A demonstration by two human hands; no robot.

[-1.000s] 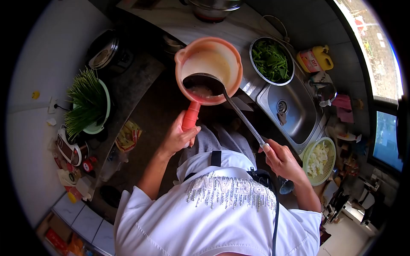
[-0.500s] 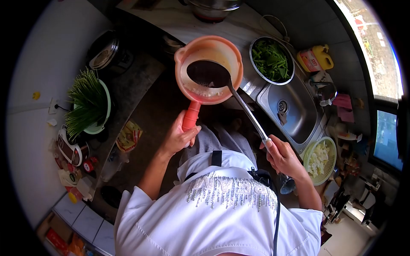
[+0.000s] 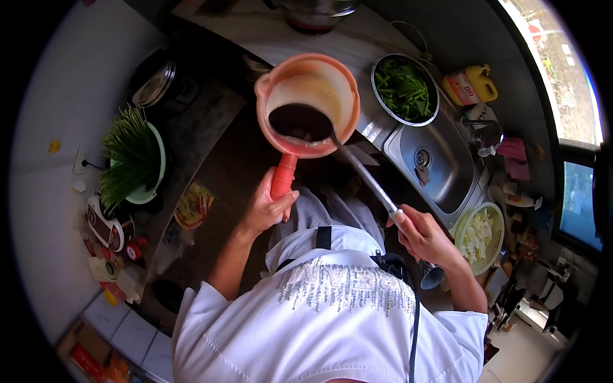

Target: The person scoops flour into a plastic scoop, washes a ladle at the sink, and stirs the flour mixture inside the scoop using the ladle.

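Observation:
My left hand (image 3: 269, 204) is wrapped round the handle of a pink-orange plastic dipper (image 3: 310, 88), which is held out in front of my body with its mouth facing up. Pale residue coats part of its inner wall. In my right hand (image 3: 423, 237) is the long metal handle of a ladle (image 3: 301, 121), gripped near its end. The dark oval head lies inside the dipper, low against the near side. Some whitish matter shows by the ladle's lower edge; what lies beneath the head is hidden.
To the right are a steel sink (image 3: 440, 175), a bowl of green vegetables (image 3: 403, 89), a yellow jug (image 3: 480, 83) and a basket of chopped pale vegetables (image 3: 479, 239). On the left counter (image 3: 211, 121) stand a tub of long green stalks (image 3: 131, 159) and a dark cooker (image 3: 156, 83).
The ladle's head has moved down and left, lower inside the dipper. The dipper has shifted slightly left. Both hands keep their holds.

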